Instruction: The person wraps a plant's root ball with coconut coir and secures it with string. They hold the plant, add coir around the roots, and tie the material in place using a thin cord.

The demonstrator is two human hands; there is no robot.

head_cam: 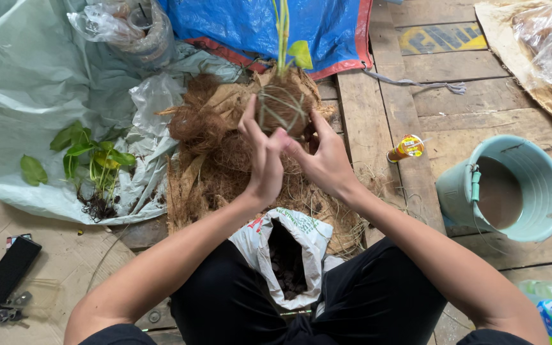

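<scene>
Both grips closed: my left hand (264, 160) and right hand (322, 160) clasp the string-wrapped fibre ball (282, 105) with its seedling (283, 38). I judge slack string could let fibre shed onto the coconut husk pile (212, 160).

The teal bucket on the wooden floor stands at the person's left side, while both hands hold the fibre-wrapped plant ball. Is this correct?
Not quite. In the head view the teal bucket stands at the person's right side, not the left. The rest holds: it is on the wooden floor, and the left hand and right hand hold the fibre-wrapped plant ball.
</scene>
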